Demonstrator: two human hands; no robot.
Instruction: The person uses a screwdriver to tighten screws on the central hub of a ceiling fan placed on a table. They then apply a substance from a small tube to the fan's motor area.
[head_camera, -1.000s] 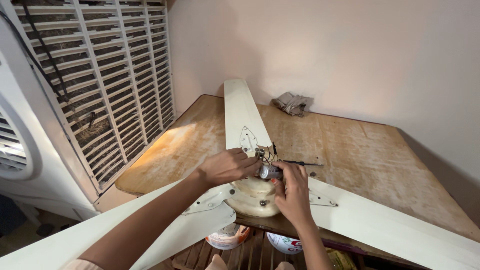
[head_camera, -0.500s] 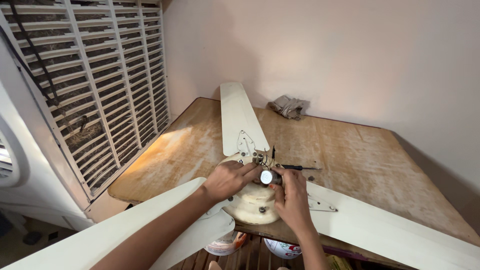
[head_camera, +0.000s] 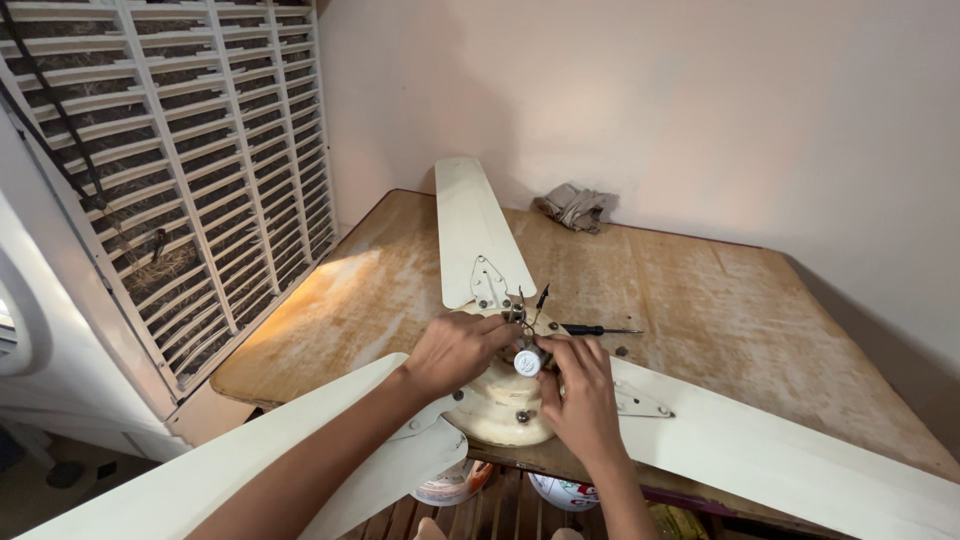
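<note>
**Ceiling fan motor worked on by two hands at a wooden bench**

Ceiling fan (head_camera: 500, 400), cream-coloured with three blades attached, lies on a worn wooden table (head_camera: 700, 290), its motor hub at the near edge. From the left, a louvred white panel (head_camera: 170, 180) stands beside the table. The left hand (head_camera: 458, 352) rests on the hub, fingers curled against the wiring stub at its centre. The right hand (head_camera: 580, 395) pinches a small round white part (head_camera: 527, 363) between thumb and fingers at the hub's top. A dark-handled screwdriver (head_camera: 595, 329) lies just beyond, untouched, and a crumpled grey rag (head_camera: 577, 207) sits near the wall. Judging by the bare wires and mounted blades, work appears confined to the centre, with much left.
</note>
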